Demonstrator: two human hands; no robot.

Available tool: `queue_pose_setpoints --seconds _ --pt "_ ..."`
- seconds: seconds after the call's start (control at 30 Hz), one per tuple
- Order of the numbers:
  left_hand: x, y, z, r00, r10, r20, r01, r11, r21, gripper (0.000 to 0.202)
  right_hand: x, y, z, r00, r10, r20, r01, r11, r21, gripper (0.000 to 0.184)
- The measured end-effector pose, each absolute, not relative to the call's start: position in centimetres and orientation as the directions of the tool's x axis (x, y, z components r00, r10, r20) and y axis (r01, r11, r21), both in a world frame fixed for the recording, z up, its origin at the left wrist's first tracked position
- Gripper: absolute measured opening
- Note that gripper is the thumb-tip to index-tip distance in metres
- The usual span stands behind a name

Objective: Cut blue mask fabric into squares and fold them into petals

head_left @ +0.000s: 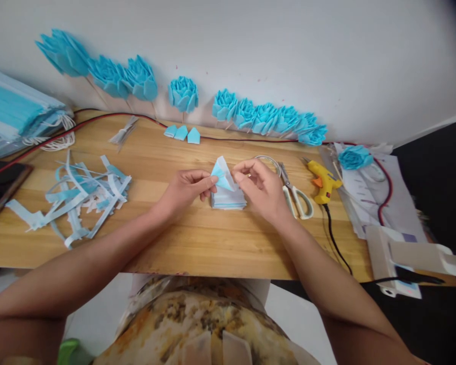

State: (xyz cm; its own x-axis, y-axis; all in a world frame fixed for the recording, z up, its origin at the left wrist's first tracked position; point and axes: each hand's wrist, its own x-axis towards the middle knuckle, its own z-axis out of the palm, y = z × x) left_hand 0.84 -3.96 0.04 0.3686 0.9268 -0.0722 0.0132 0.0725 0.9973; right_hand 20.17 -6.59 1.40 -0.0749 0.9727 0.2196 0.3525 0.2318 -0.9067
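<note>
A partly folded blue-and-white mask fabric piece [221,174] is pinched between the thumb and fingers of my left hand [195,186]. Its tip points up, and a white flap shows on its right side. My right hand [260,185] is closed at the right corner of this piece, thumb against the fingers. Just beneath, a small stack of pale fabric pieces [228,200] lies on the wooden table [197,238]. Three folded blue petals [193,135] lie behind it near the wall. Scissors [296,197] and a tape roll [268,163] are beside my right hand.
Blue fabric flowers [183,94] on sticks lean along the wall. Fabric scraps [87,195], a phone [3,182] and bundled masks [19,109] occupy the left. A yellow glue gun [323,180], papers [387,187] and a white power strip [395,263] are at right. Cables cross the table.
</note>
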Motion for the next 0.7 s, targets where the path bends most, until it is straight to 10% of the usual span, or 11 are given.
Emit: queue_pose_setpoints --seconds 0.7 --pt "0.8 -3.74 -0.51 0.383 0.919 -0.098 -0.113 0.152 0.982 0.028 20.14 -6.77 1.18 -0.225 0.911 0.345 0.499 0.412 -0.762 0.01"
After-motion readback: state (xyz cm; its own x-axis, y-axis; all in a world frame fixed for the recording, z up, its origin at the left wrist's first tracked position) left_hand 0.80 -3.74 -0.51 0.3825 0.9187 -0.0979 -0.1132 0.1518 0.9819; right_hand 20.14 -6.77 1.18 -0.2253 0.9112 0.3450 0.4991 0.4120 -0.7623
